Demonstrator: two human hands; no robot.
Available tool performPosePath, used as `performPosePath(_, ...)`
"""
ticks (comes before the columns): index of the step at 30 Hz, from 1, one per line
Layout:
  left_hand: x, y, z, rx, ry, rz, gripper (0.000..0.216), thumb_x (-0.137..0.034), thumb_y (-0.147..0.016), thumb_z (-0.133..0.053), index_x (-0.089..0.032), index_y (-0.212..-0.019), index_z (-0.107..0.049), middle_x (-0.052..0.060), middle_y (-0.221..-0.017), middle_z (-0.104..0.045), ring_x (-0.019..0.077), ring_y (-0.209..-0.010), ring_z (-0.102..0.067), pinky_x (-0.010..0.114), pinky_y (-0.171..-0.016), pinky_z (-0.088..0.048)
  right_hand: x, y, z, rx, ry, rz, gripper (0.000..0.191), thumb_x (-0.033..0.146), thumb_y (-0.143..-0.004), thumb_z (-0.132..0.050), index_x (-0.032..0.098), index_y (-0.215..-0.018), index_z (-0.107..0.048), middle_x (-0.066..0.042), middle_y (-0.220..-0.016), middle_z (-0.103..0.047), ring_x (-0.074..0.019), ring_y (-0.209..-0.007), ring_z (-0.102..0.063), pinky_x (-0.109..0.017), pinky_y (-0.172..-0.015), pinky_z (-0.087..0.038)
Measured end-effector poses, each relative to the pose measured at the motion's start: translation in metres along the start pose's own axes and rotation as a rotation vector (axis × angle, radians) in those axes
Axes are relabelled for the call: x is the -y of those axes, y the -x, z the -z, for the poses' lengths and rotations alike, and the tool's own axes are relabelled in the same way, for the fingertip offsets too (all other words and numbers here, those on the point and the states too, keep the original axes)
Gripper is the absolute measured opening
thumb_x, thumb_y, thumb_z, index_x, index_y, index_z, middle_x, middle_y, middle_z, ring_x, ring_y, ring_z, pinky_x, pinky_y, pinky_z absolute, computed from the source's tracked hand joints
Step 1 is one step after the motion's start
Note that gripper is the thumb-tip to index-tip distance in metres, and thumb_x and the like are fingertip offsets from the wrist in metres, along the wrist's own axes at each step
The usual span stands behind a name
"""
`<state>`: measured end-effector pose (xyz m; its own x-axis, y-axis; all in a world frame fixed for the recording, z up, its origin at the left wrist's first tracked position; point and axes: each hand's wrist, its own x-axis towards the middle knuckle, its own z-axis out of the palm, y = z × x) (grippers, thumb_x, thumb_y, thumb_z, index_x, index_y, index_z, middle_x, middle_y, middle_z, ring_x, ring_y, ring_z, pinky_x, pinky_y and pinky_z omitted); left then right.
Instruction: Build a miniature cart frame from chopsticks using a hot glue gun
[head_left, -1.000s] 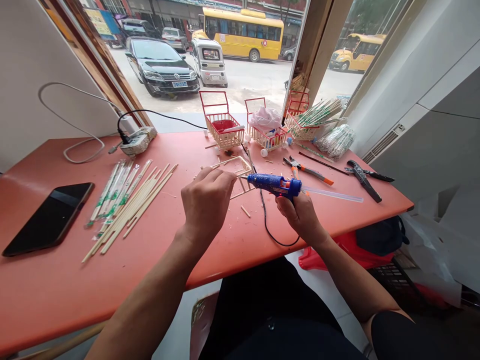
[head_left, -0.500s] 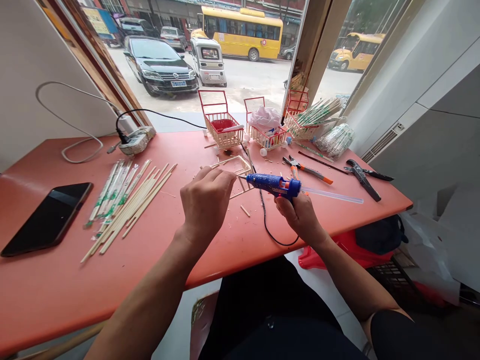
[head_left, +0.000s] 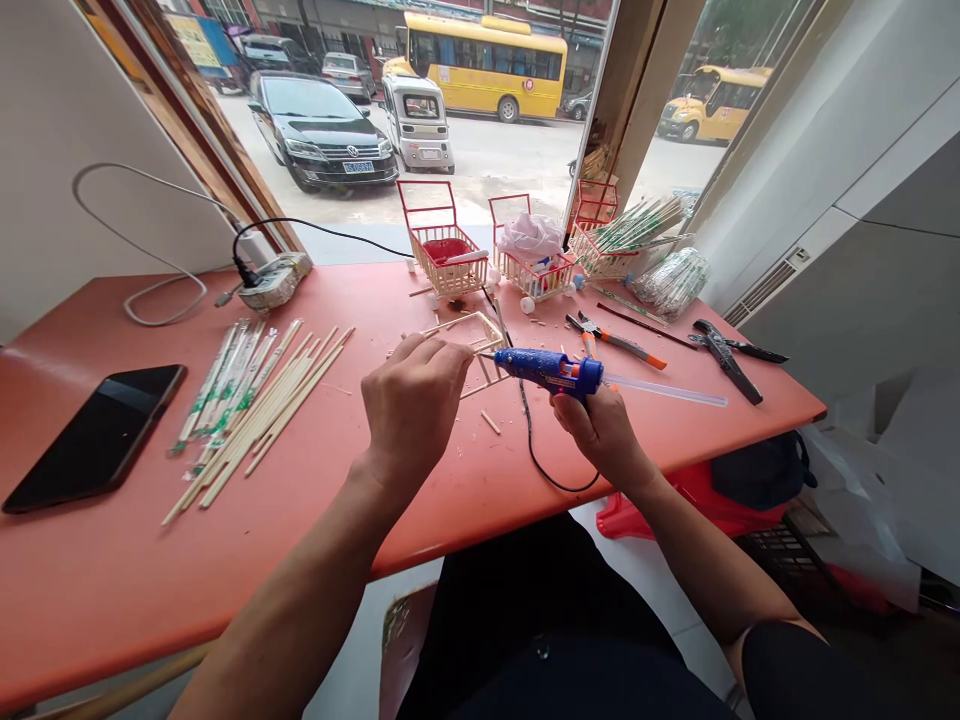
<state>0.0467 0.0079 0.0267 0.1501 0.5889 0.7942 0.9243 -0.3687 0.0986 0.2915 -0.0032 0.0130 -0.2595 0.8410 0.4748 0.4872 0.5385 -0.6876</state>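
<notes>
Burn hazard, likely: left hand (head_left: 412, 405), pinched around thin pale wooden stick (head_left: 466, 349), sits just beside the nozzle of blue plastic glue gun (head_left: 547, 368) clamped in right hand (head_left: 604, 430).

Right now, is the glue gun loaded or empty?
Loaded: a clear glue stick juts from the back of the glue gun in the right hand.
</notes>
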Motion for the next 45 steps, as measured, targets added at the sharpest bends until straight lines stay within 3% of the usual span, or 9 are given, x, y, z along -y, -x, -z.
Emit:
performPosePath(22,0.004,0.001,-0.003,-0.089,0.005,-0.085,0.024,-0.018,-0.105,-0.067,-0.020,-0.083,-0.076,0.003,-0.079,-0.078,0.0228,-0.079,-0.068,0.034,-0.062,-0.040,0.001,0.002,0.002,0.003,-0.035,-0.060,0.062,0.081,-0.105,-0.047,0.023,-0.084,-0.058,-0.002,-0.064,-0.056,-0.0182,-0.059,-0.051,-0.035,-0.059,-0.040)
performPosePath(29,0.006,-0.001,0.002,-0.081,0.011,-0.122,0.026,-0.018,-0.106,-0.066,-0.020,-0.082,-0.075,0.003,-0.077,-0.077,0.0221,-0.076,-0.064,0.034,-0.059,-0.037,0.011,-0.005,0.015,0.047,-0.385,-0.197,0.065,0.086,-0.099,-0.056,0.021,-0.087,-0.062,0.000,-0.069,-0.054,-0.0137,-0.057,-0.047,-0.031,-0.054,-0.038)
performPosePath(36,0.010,0.011,0.017,-0.074,0.106,-0.171,0.016,-0.015,-0.104,-0.070,-0.020,-0.089,-0.075,0.001,-0.077,-0.077,0.0214,-0.077,-0.066,0.032,-0.064,-0.047,0.005,-0.030,0.043,0.153,-0.691,-0.250,0.063,0.083,-0.093,-0.070,0.020,-0.086,-0.063,0.001,-0.072,-0.054,-0.0084,-0.052,-0.037,-0.026,-0.048,-0.029)
performPosePath(45,0.014,0.043,0.025,-0.078,0.190,-0.239,0.014,-0.005,-0.100,-0.072,-0.019,-0.105,-0.073,0.005,-0.092,-0.082,0.0217,-0.081,-0.069,0.033,-0.073,-0.056,-0.007,-0.049,0.033,0.302,-0.742,-0.359,0.066,0.085,-0.088,-0.073,0.021,-0.084,-0.058,0.000,-0.077,-0.054,-0.0085,-0.054,-0.038,-0.025,-0.047,-0.025)
